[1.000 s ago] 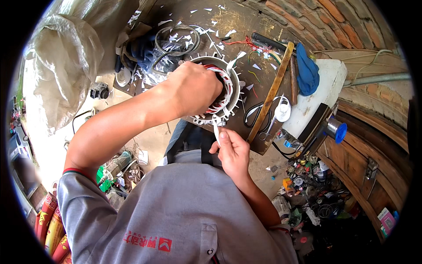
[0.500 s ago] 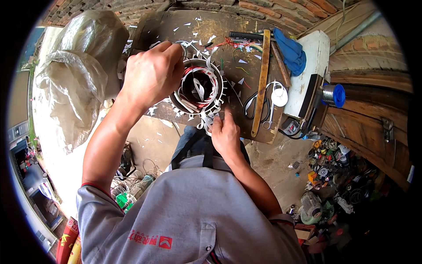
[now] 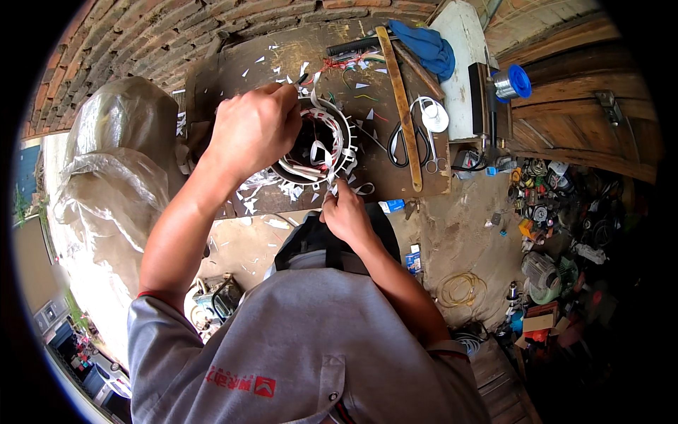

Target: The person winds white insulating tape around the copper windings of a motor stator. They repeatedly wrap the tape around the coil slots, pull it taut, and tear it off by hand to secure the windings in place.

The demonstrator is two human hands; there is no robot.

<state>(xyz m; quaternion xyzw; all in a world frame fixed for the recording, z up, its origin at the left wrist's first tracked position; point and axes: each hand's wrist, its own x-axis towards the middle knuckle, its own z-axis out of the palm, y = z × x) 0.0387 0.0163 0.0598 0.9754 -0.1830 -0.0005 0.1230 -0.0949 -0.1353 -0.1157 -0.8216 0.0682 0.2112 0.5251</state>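
A motor stator (image 3: 348, 136) lies near the front of the wooden bench, its round bore facing up, with red and white wire windings inside. White tape (image 3: 322, 152) loops through the bore and over the rim. Above the stator's left side is my left hand (image 3: 256, 131), curled into a fist; anything in its fingers is hidden. At the front edge of the ring my right hand (image 3: 346, 214) pinches the white tape, and a loose loop of it lies just beside the fingers.
Right of the stator lie scissors (image 3: 432, 161), a white tape roll (image 3: 433, 116) and a long wooden strip (image 3: 400, 106). A blue cloth (image 3: 427, 49) is behind them. White paper scraps litter the bench. A plastic-covered bulk (image 3: 123, 120) stands left; motor parts (image 3: 544, 272) crowd the floor right.
The view has shifted, so the bench's right-hand items sit further left and higher. My left fist stays over the stator's left side; my right hand stays at its front edge, fingers drawn in.
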